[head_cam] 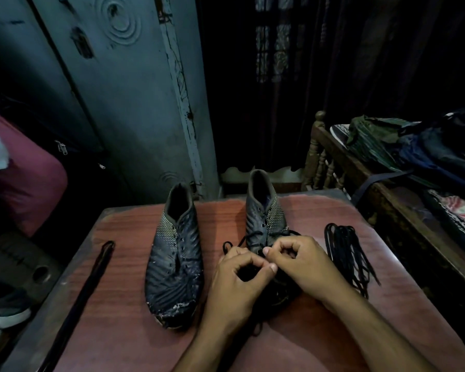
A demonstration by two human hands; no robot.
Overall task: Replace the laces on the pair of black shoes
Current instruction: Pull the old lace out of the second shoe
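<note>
- Left hand (236, 280) and right hand (298, 260), lower centre, each pinch the lace (253, 236) of the right shoe (263, 216).
- Left shoe (175, 253) stands unlaced at centre of the bench (124, 304).
- Bundled laces (346, 253) lie at right; one lace strip (91, 280) at left.

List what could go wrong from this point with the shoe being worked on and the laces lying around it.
1. Both hands, left hand and right hand, pinch the lace low on the right shoe; in this dim light an eyelet may be missed.
2. The lace bundle at the right lies near the right forearm and could get dragged or tangled.
3. The single lace by the table edge might slip off.
</note>
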